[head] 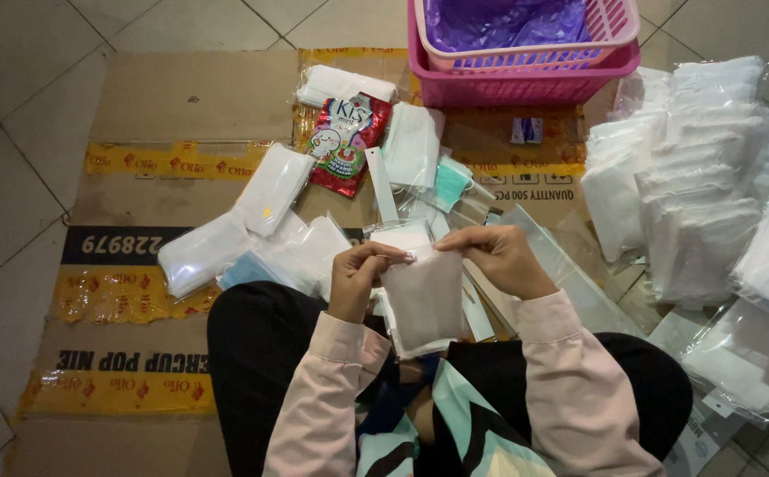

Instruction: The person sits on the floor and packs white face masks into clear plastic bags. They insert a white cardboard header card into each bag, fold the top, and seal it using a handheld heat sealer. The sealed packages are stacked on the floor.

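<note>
Glossy clear plastic pouch (424, 296), matt brown cardboard sheet (190, 106), shiny red foil packet (347, 141), pink plastic basket (526, 84).

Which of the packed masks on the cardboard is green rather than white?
The green mask lying just below the pink basket, right of the red snack packet. The packs around it are all white.

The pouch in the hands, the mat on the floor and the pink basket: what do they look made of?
Pouch: seemingly thin clear plastic film, glossy; its contents show through. Mat: flattened brown cardboard, matte, with fold creases and shiny yellow tape. Basket: likely rigid moulded plastic, with slotted walls.
</note>
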